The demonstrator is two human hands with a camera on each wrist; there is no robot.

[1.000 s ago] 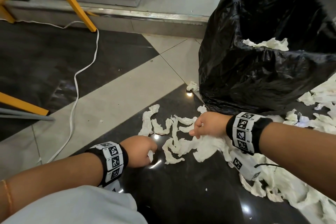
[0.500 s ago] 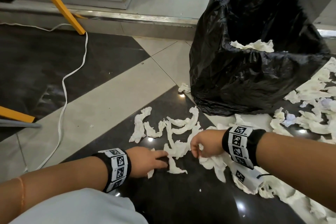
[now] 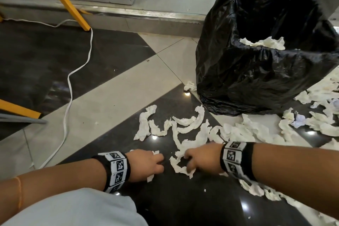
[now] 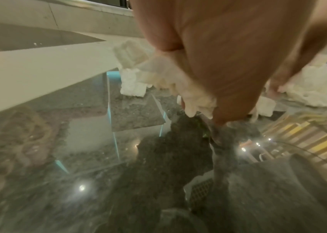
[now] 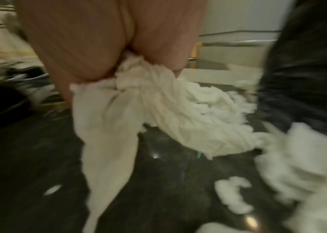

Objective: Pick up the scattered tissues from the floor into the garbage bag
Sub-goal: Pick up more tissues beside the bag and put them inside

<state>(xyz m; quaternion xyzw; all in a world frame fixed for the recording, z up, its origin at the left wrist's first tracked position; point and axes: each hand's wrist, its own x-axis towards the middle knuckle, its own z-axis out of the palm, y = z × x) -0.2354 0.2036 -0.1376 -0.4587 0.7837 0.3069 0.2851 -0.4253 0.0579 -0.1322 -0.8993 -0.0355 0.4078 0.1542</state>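
At the far left of the head view, a yellow leg (image 3: 64,0) slants down to the floor, its upper end cut off by the frame edge, and a second yellow bar (image 3: 18,109) enters from the left border. A white cable (image 3: 70,86) snakes from the leg's foot across the dark and pale floor tiles (image 3: 110,93) toward the bottom left, where it passes out of sight behind the left forearm.

The left hand (image 3: 145,165) rests low over the glossy black tile, fingers curled round a small tissue wad (image 4: 170,78); the wrist view shows white paper bunched under the palm, though motion blur hides exactly which fingers clamp it. Only scraps of that wad peek out above and below the hand in the head view.

Just to its right, the right hand (image 3: 200,158) is closed on a long tissue strip (image 5: 106,134) that hangs from the fist and trails onto the floor; its fingertips are hidden beneath the knuckles in the head view and smeared in the wrist view.

Beyond the hands, loose tissues (image 3: 179,126) lie twisted on the black tile, and more spread to the right (image 3: 315,123), running off the frame edge. Some lie partly hidden under the right forearm.

The black garbage bag (image 3: 256,71) stands upper right, open-mouthed, with tissues already inside (image 3: 266,42); its far side is cropped.
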